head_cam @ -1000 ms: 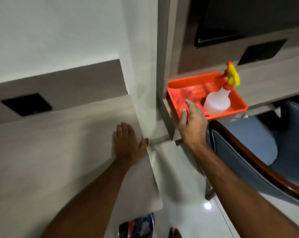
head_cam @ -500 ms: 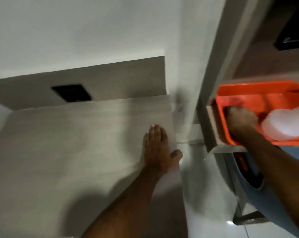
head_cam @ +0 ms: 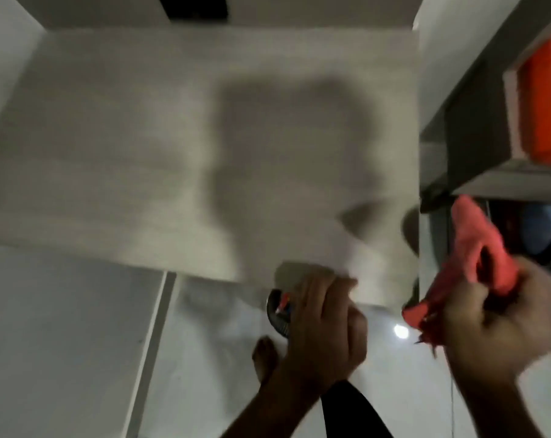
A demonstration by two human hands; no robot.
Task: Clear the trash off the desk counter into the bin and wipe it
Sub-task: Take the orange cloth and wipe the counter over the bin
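Note:
The pale wood-grain desk counter [head_cam: 135, 137] fills the upper middle of the blurred head view, with shadows across it. My right hand [head_cam: 501, 330] is at the lower right, beyond the counter's right front corner, closed around a crumpled coral-red cloth [head_cam: 476, 257] that sticks up from the fist. My left hand [head_cam: 324, 324] sits at the counter's front edge with its fingers bent; blur hides whether it holds anything. Just left of that hand, below the edge, shows the dark rim of a small bin [head_cam: 277, 311] with colourful wrappers inside.
An orange tray [head_cam: 542, 105] sits on a lower shelf at the far right. Below it is part of a blue chair [head_cam: 539, 226]. A dark wall socket [head_cam: 192, 7] is at the top. White glossy floor lies below, with my bare foot [head_cam: 264, 355] on it.
My right hand has come out of the orange tray with the coral cloth in it. My left hand slid from the counter top back to its front edge. The view swung left and down.

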